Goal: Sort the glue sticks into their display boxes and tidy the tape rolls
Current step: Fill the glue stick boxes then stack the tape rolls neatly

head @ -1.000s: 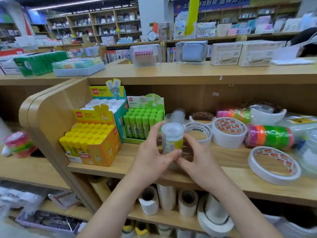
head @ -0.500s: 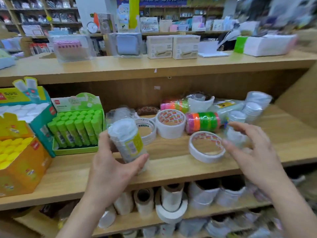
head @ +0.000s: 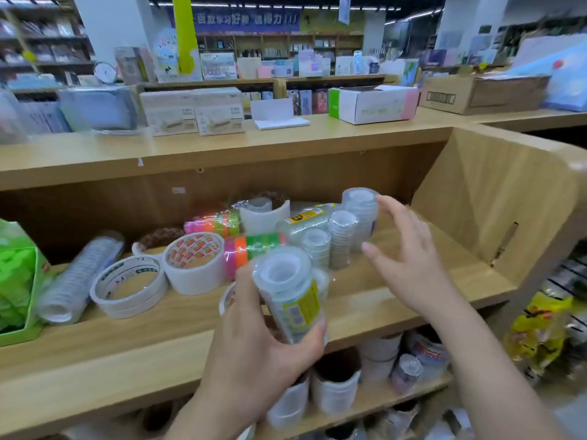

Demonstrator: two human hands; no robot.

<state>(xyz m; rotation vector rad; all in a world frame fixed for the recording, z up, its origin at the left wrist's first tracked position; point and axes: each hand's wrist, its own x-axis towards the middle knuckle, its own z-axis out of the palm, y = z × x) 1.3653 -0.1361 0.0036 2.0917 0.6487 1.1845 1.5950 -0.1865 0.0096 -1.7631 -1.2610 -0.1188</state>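
My left hand (head: 254, 347) grips a shrink-wrapped stack of clear tape rolls (head: 289, 293) with a yellow label, held upright above the front of the wooden shelf (head: 397, 300). My right hand (head: 409, 265) hovers with fingers spread, just right of several upright clear tape stacks (head: 341, 238) at the shelf's right end. White tape rolls (head: 193, 263) and flat white rolls (head: 128, 285) sit left of centre. Neon coloured tape packs (head: 251, 246) lie behind. The green glue stick box (head: 16, 281) shows at the left edge.
Another wrapped clear tape stack (head: 79, 277) lies on its side next to the green box. The shelf's slanted side panel (head: 495, 211) closes the right end. Larger tape rolls (head: 336, 385) fill the lower shelf. Boxes (head: 371, 104) stand on the counter top above.
The view has swung further right, leaving the yellow and white glue boxes out of sight. My left hand carried the clear tape stack rightwards; my right hand stays by the upright clear stacks.
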